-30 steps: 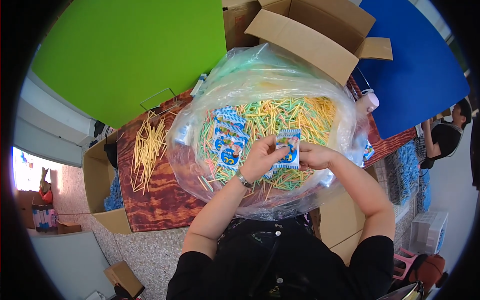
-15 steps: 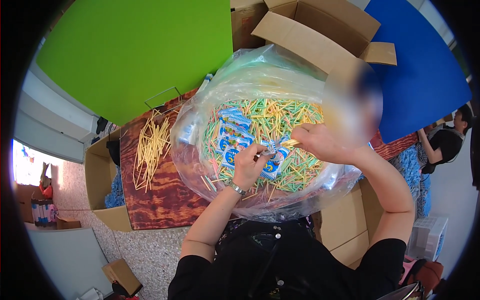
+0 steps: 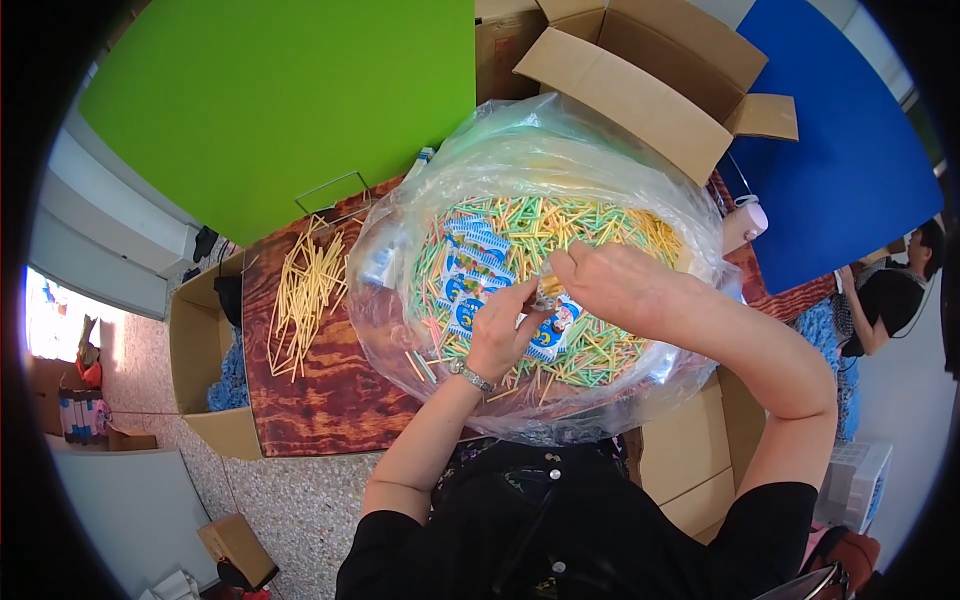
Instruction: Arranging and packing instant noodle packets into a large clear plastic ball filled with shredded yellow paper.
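Note:
Above a big clear plastic bag (image 3: 520, 170) of thin pastel sticks (image 3: 540, 220), my two hands meet. My left hand (image 3: 500, 328) pinches a small clear-and-blue packet, mostly hidden by the fingers. Closed over several short yellow sticks (image 3: 550, 286), my right hand (image 3: 612, 287) holds them at the packet's mouth; how far they sit inside cannot be made out. Blue and white printed packets (image 3: 476, 258) lie in an overlapping row on the sticks, left of my hands. Another such packet (image 3: 550, 335) lies just under my left fingertips.
Loose yellow sticks (image 3: 305, 300) are heaped on the red-brown wooden table (image 3: 340, 420) at left. An open cardboard box (image 3: 630, 85) stands behind the bag, with a pale pink cylinder (image 3: 744, 226) at its right. Green (image 3: 290, 110) and blue panels (image 3: 840, 150) rise behind. Another person (image 3: 890, 300) is at far right.
My right hand has moved left and slightly down, bringing the yellow sticks to the packet in my left hand. The left hand has barely moved.

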Motion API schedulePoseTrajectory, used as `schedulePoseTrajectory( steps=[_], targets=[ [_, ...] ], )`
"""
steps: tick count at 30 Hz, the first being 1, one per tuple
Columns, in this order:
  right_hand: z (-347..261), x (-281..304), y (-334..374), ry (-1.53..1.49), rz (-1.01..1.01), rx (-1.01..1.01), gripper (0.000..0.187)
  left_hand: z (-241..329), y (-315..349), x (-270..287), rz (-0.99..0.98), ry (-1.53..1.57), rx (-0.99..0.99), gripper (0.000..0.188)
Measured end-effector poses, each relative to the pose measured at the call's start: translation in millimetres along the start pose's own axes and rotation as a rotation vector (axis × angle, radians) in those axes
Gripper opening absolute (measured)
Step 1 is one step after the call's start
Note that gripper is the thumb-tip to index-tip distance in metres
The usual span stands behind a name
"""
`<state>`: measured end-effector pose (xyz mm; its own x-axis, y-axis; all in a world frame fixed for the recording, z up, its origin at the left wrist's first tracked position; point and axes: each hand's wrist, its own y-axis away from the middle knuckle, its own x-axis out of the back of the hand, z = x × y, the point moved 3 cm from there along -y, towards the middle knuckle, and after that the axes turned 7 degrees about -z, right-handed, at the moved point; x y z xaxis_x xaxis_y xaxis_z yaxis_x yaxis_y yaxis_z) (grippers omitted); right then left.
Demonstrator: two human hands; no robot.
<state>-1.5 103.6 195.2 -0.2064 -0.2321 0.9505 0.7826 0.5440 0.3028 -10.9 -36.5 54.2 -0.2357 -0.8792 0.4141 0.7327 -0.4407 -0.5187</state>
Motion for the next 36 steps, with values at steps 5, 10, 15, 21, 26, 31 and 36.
schedulePoseTrajectory(
  steps=[5,10,15,21,26,31,36],
  targets=[
    [-1.1,-5.5,-8.4,-0.032,-0.067,-0.029,0.031,-3.0,-0.5,6.1,0.007,-0.153,-0.066,0.042],
    [7.3,-28.2,-11.0,-0.319,0.321,0.1,0.065,0.5,-2.6,12.4,-0.002,-0.137,-0.097,0.042],
    [10.6,-45.6,-12.0,-0.612,0.293,0.053,0.06,-5.5,3.5,16.7,-0.027,0.002,0.042,0.043],
    [-6.5,-64.5,-15.3,-0.632,0.6,0.016,0.052,-7.5,12.6,33.3,-0.027,-0.085,0.051,0.033],
    [-14.9,-94.5,-25.8,-0.867,0.539,-0.014,0.049,-14.3,19.9,48.2,-0.009,-0.17,-0.035,0.023],
    [29.0,-155.9,-22.1,-0.562,0.549,-0.305,0.04,-72.3,44.7,48.4,-0.139,-0.224,0.447,0.014],
    [25.5,-179.9,-22.0,-0.402,0.404,-0.434,0.035,-88.7,36.7,28.9,0.087,-0.393,0.31,0.019]
  ],
)
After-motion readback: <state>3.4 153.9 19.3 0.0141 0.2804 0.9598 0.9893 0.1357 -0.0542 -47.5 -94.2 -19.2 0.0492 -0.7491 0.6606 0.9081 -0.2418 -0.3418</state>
